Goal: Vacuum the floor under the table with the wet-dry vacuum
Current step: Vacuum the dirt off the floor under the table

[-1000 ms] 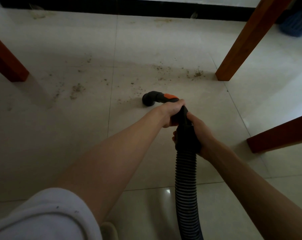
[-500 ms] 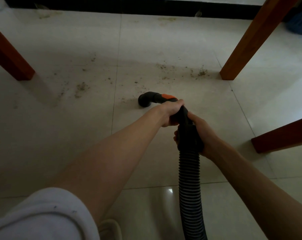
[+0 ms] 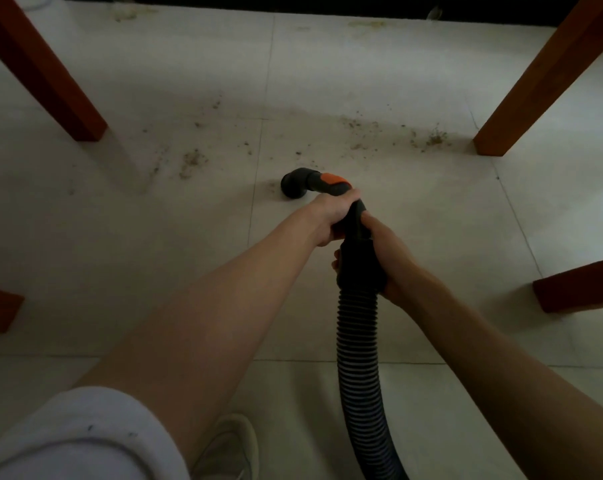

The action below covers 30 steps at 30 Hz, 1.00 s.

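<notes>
Tiled floor (image 3: 414, 237); both hands (image 3: 334, 213) grip hose (image 3: 358, 341), arms outstretched.

1. Left hand (image 3: 331, 211) grips the black handle (image 3: 353, 220) just behind its orange patch (image 3: 333, 180).
2. Right hand (image 3: 388, 258) holds the cuff above the ribbed hose (image 3: 358, 344).
3. The nozzle (image 3: 293, 183) touches the tiled floor (image 3: 120, 237) beside scattered debris (image 3: 393, 135).
4. Wooden legs (image 3: 539, 84) stand around.

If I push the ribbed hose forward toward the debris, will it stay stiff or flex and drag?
The ribbed hose will probably flex: it is corrugated and already curves below the right hand. The smooth handle under the left hand looks rigid, so the nozzle should track pushes; the trailing hose may drag.
</notes>
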### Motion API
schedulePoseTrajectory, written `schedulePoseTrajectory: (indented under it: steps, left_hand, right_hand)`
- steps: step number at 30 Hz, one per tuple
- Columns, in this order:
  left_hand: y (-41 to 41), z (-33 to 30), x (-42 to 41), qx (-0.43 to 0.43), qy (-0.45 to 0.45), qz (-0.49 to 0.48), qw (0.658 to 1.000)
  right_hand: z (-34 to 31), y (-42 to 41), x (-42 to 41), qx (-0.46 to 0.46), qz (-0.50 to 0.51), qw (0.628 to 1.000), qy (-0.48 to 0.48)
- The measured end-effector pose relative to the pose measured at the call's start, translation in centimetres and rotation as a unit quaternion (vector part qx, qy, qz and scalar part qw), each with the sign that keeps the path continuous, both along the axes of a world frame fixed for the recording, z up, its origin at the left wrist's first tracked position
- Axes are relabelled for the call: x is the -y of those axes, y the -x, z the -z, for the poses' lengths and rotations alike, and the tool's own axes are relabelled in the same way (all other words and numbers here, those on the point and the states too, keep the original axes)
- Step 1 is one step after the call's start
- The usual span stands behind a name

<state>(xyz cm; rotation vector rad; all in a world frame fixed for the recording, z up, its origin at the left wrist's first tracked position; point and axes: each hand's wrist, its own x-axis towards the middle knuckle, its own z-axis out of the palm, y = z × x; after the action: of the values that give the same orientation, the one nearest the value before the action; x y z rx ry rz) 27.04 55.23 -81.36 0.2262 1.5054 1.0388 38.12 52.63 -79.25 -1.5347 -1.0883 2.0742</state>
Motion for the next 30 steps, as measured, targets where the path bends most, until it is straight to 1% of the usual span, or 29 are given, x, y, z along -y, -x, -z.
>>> schedulePoseTrajectory:
  steps: [5,10,14,22,26,30]
  left_hand:
    - [2.2,0.2,1.6,-0.001,0.014,-0.049,0.999]
    - [2.9,0.0,2.5,-0.020,0.009,-0.074,0.997]
    - [2.2,-0.5,2.7,-0.042,0.006,-0.077,0.996]
    - [1.5,-2.5,2.0,-0.079,0.010,-0.038,0.996]
    - [0.0,-2.5,0.7,-0.079,0.008,-0.010,0.997]
    - [-0.7,-1.7,-0.8,-0.064,-0.016,0.020,0.998]
  right_hand:
    - [0.8,2.1,0.6,-0.011,-0.033,0.999,0.002]
    - [1.1,2.9,0.6,-0.015,-0.057,0.998,-0.006]
    - [1.2,2.9,0.6,-0.010,-0.054,0.998,-0.011]
    - [0.7,1.7,-0.7,-0.018,-0.043,0.999,-0.014]
    - [0.8,0.7,-1.5,-0.018,-0.013,1.000,-0.009]
    - [0.9,-0.3,-2.1,-0.007,0.007,1.000,-0.025]
